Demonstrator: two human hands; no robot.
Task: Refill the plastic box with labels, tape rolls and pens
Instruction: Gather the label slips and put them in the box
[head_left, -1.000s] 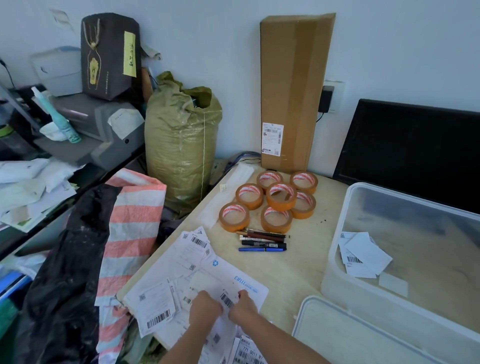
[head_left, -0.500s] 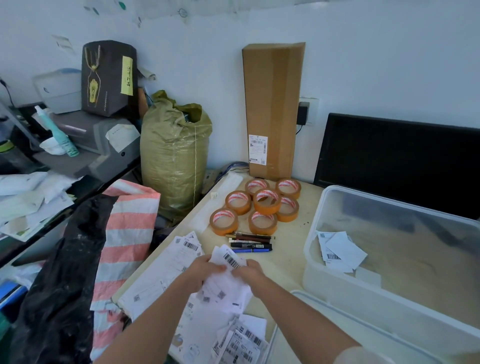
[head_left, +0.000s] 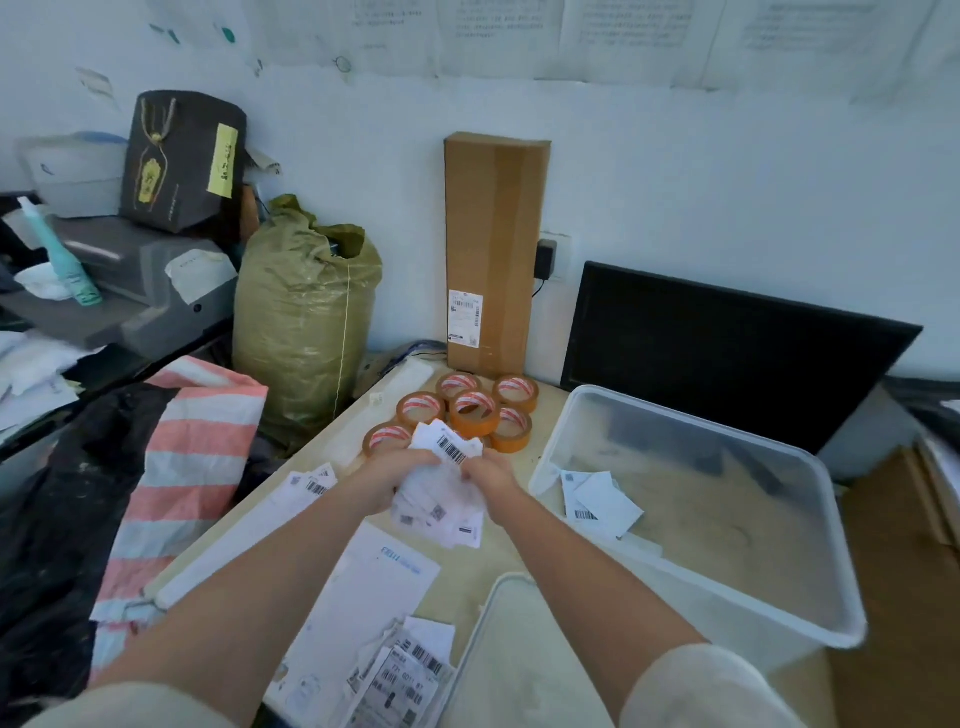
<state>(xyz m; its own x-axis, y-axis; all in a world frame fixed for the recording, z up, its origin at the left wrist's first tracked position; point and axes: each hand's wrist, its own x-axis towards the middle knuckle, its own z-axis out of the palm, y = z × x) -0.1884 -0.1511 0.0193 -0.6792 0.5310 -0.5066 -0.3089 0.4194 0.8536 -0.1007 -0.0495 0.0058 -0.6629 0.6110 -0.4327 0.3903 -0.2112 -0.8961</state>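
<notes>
Both hands held one bundle of labels (head_left: 441, 499) in the air above the middle of the tabletop (head_left: 483, 561). The left hand (head_left: 397, 475) gripped its left side with curled fingers, and the right hand (head_left: 491, 475) gripped its right side the same way. The bundle's top sheet, with a barcode, rose above the knuckles and covered part of the tape rolls (head_left: 470, 410), which sat clustered near the tabletop's back edge, one roll stacked on the others. The box (head_left: 737, 618) stood open on the tabletop's right side, just right of the right hand, with a few labels (head_left: 602, 501) lying in its near-left corner. Its lid (head_left: 519, 665) lay flat at the front edge, beside the right forearm. More labels (head_left: 410, 670) lay loose at the front edge between the forearms, partly on a white sheet (head_left: 374, 587). A few more (head_left: 309, 483) lay by the left edge. A tall carton (head_left: 493, 249) leaned upright against the wall behind the rolls, and a dark monitor (head_left: 727, 353) stood behind the box.
</notes>
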